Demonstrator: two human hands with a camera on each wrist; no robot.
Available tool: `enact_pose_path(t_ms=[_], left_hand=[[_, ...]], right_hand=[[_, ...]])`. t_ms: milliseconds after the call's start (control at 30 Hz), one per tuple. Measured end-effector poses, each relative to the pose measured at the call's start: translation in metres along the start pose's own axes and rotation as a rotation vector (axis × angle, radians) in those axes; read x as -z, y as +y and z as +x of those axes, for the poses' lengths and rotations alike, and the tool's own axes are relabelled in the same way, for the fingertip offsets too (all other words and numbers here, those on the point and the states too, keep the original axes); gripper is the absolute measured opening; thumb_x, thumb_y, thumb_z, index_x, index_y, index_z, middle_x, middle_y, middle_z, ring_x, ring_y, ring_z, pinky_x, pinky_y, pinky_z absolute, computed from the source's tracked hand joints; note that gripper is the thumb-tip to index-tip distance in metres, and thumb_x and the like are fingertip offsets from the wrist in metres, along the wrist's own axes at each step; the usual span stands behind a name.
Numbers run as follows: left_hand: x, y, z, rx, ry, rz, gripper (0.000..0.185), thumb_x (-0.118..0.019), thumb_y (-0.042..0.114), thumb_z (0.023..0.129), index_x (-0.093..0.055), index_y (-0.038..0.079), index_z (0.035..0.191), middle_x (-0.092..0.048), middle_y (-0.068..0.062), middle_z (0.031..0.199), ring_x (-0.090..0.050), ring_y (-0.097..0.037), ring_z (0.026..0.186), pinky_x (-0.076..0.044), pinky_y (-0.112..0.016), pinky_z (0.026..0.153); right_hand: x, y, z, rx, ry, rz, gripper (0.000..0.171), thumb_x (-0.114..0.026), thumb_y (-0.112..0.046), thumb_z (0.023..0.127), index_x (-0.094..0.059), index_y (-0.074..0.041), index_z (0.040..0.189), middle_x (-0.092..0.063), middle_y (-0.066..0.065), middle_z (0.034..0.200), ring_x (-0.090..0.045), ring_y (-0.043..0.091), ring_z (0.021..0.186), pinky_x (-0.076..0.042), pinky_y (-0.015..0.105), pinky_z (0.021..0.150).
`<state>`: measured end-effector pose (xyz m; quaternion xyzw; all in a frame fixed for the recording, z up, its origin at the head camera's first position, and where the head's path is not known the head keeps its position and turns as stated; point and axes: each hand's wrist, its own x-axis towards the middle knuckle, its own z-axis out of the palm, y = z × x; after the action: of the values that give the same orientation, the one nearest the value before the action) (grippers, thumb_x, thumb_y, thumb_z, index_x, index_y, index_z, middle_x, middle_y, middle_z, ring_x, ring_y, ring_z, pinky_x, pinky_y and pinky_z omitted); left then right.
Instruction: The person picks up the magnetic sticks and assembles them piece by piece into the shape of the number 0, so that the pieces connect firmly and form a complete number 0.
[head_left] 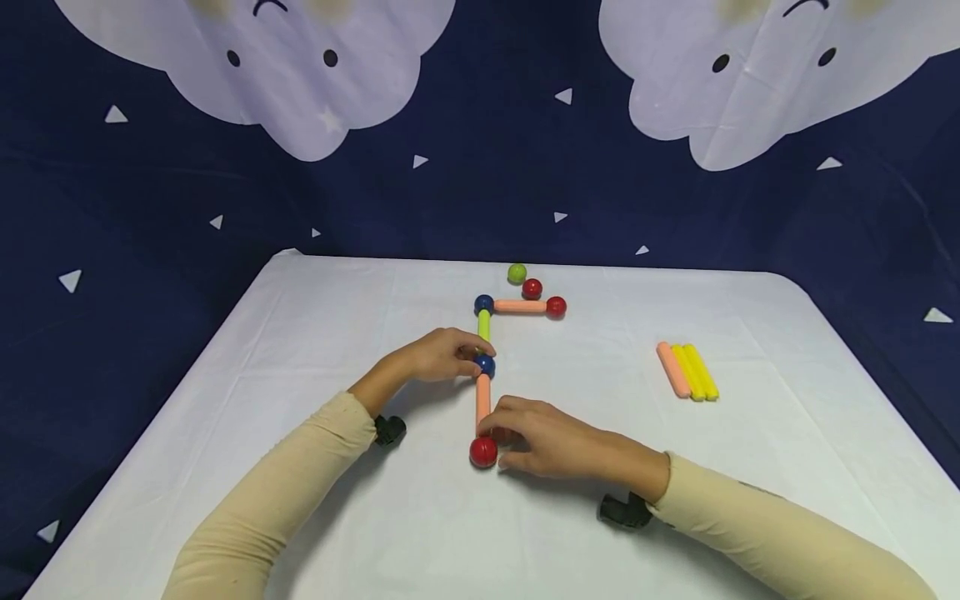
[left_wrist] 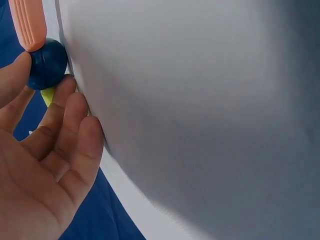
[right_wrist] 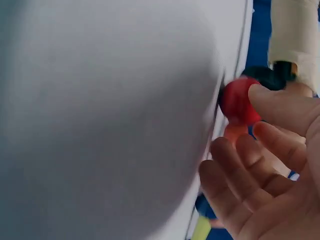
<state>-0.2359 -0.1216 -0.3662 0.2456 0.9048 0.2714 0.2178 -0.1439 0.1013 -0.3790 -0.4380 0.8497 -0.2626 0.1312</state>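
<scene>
On the table lies a joined chain of balls and sticks. My left hand (head_left: 444, 355) pinches the nearer blue ball (left_wrist: 47, 64) between thumb and fingers. From that ball an orange stick (head_left: 483, 398) runs toward me to a red ball (head_left: 483, 452), and a lime-green stick (head_left: 483, 324) runs away to another blue ball (head_left: 484, 305). My right hand (head_left: 551, 437) is beside the near red ball, fingers loosely bent over the stick's end. Its thumb overlaps the ball in the right wrist view; firm contact is unclear.
From the far blue ball a second orange stick (head_left: 521, 307) leads right to a red ball (head_left: 557, 307). A loose red ball (head_left: 532, 288) and a green ball (head_left: 517, 273) lie behind it. At right, one orange stick (head_left: 672, 370) lies beside two yellow sticks (head_left: 696, 372).
</scene>
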Motion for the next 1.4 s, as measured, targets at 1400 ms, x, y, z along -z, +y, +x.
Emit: enact_pose_path(t_ms=[1400], left_hand=[[-0.007, 0.003, -0.044, -0.102, 0.269, 0.223, 0.031, -0.068, 0.014, 0.093, -0.071, 0.02, 0.123, -0.07, -0.001, 0.104, -0.062, -0.013, 0.088, -0.052, -0.029, 0.078]], right_hand=[[0.092, 0.122, -0.119, -0.505, 0.322, -0.466, 0.024, -0.068, -0.017, 0.088, -0.072, 0.002, 0.103, -0.065, 0.014, 0.088, -0.058, 0.025, 0.078, -0.049, 0.044, 0.066]])
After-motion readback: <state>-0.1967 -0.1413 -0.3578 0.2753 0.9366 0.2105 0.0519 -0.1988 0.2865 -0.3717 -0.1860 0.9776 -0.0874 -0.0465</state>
